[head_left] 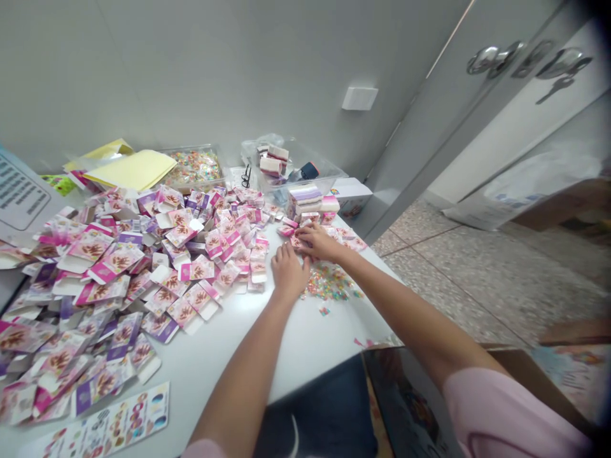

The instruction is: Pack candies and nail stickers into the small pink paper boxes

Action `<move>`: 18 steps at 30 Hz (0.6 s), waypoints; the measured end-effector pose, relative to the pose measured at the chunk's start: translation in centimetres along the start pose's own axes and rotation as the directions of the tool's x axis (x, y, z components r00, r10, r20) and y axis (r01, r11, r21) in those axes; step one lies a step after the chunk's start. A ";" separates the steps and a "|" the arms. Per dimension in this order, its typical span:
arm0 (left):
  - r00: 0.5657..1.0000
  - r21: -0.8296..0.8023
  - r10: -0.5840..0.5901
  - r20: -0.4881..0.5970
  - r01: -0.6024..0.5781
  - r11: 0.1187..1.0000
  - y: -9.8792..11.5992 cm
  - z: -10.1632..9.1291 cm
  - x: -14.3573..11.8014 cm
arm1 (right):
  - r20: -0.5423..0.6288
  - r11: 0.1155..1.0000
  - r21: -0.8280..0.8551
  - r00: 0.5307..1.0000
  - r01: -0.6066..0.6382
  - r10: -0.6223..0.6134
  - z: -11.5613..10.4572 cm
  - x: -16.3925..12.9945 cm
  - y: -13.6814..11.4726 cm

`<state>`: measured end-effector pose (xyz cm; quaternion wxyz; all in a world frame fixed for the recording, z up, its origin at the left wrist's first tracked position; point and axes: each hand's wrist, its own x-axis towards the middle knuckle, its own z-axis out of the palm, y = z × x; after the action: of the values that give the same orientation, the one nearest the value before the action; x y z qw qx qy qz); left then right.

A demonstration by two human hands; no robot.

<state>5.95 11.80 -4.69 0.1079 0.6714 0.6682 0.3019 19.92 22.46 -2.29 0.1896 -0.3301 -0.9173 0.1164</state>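
Observation:
At the far end of the white table my right hand has its fingers curled over a small pink-and-white carton. My left hand rests palm down just left of it, fingers slightly apart, thumb close to the carton. What lies under the left fingertips is hidden. Tiny multicoloured pieces are scattered on the table beside and below my hands. Behind them stand stacked cartons and a purple-and-white bundle. A large heap of small pink and purple cartons, many with open flaps, spreads to the left.
Clear bins at the back hold colourful pieces and rolled strips. Yellow sheets and black glasses lie nearby. A printed card is front left. An open cardboard box stands by the table's right edge; a door is beyond.

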 end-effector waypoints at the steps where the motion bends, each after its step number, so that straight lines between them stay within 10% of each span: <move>1: 1.000 0.012 0.015 0.006 -0.015 1.000 0.0 -0.2 -0.2 | -0.022 1.000 0.030 1.000 -0.008 0.009 -0.1 0.0 0.3; 18: 0.911 0.047 0.296 0.289 -0.322 0.946 0.7 -0.3 -1.0 | -0.124 0.972 0.208 0.983 -0.105 0.133 -2.4 -1.3 1.6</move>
<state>6.45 10.75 -4.37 0.1200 0.8085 0.5450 0.1865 22.81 23.06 -1.03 0.2774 -0.3709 -0.8642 0.1965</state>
